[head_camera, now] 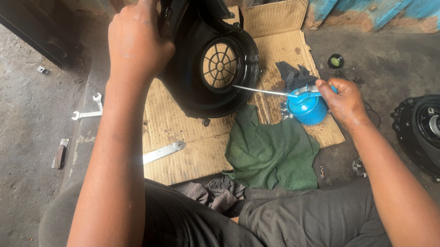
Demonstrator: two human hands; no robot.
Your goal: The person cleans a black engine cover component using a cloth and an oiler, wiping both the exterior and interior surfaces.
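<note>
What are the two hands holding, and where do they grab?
The left hand grips the black fan housing at its upper edge. The right hand holds the blue oil can at its top, by the pump.

On the cardboard sheet (282,45), toward its far left corner: fan housing (204,60), gripped at its upper left by left hand (138,35). Near the right edge: oil can (307,110), held by right hand (345,101), spout reaching left to the housing's grille. Over the near edge: cloth (272,153). Off the left edge, on the floor: wrench (89,110). Well right of the cardboard: motor unit (433,136).
</note>
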